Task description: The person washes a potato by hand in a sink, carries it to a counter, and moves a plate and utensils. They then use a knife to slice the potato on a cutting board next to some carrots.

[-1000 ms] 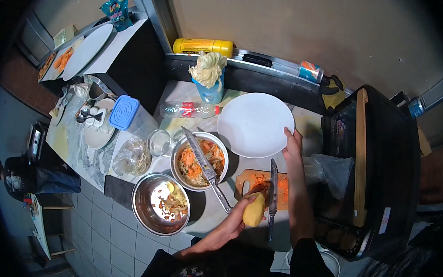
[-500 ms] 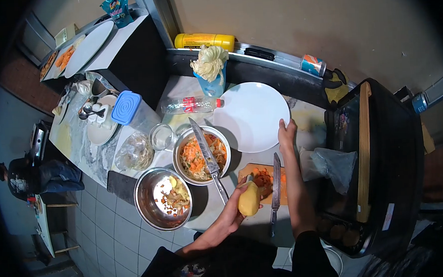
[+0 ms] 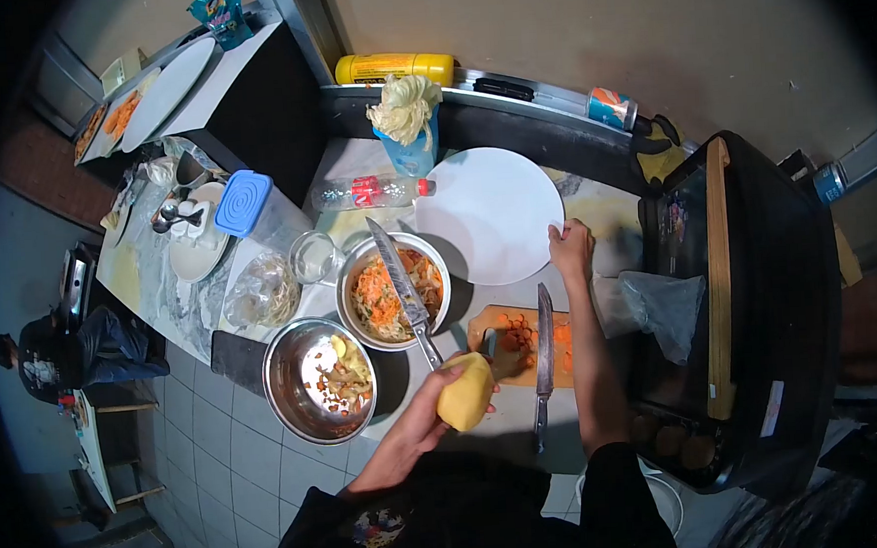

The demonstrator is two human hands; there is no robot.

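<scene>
My left hand (image 3: 428, 410) is closed around a peeled yellow potato (image 3: 465, 393), held near my body. Just beyond it, a large kitchen knife (image 3: 401, 284) rests across a pot (image 3: 445, 298) of shredded carrot and other vegetables, its handle reaching toward my hand. My right hand (image 3: 572, 249) has its fingers closed at the near right rim of a big white plate (image 3: 490, 217). Below my right forearm's left side, a second knife (image 3: 546, 353) lies over an orange cutting board (image 3: 523, 377) with chopped carrot (image 3: 517, 334).
A steel bowl (image 3: 285, 406) with peelings stands left. Behind are a plastic bottle (image 3: 340, 194), a blue-lidded container (image 3: 246, 205), a glass (image 3: 314, 258) and cabbage (image 3: 405, 107) in a blue cup. A black oven (image 3: 778, 326) stands right. Another person (image 3: 76, 357) is far left.
The potato in my left hand has moved left and closer to my body. The white plate has slid slightly left, with my right hand still at its rim. The view has tilted a little.
</scene>
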